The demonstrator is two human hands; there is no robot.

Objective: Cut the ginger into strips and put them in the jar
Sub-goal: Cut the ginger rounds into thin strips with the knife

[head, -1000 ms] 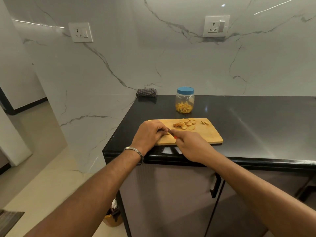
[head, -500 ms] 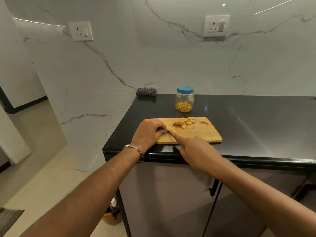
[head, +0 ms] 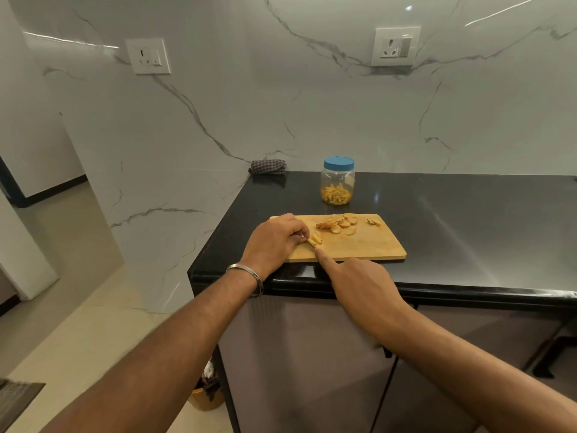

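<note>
A wooden cutting board (head: pixel 368 246) lies on the black counter near its front left corner. Round ginger slices (head: pixel 338 225) are piled at the board's far middle, with a small scrap (head: pixel 373 222) to their right. My left hand (head: pixel 274 242) rests on the board's left end and pinches a small ginger piece (head: pixel 316 238). My right hand (head: pixel 362 282) grips a knife; only the blade tip (head: pixel 310 243) shows, beside that piece, and my index finger lies straight along it. Behind the board stands a clear jar (head: pixel 338 180) with a blue lid and ginger strips at its bottom.
The black counter (head: pixel 468 220) stretches to the right. A folded checked cloth (head: pixel 268 167) lies at the back left corner against the marble wall. Two wall sockets (head: pixel 148 56) are above. A small bin (head: pixel 207 389) sits on the floor beside the cabinet.
My right hand has drawn back toward me and off the board's front edge, with the knife tip still at the ginger piece. My left hand stayed in place.
</note>
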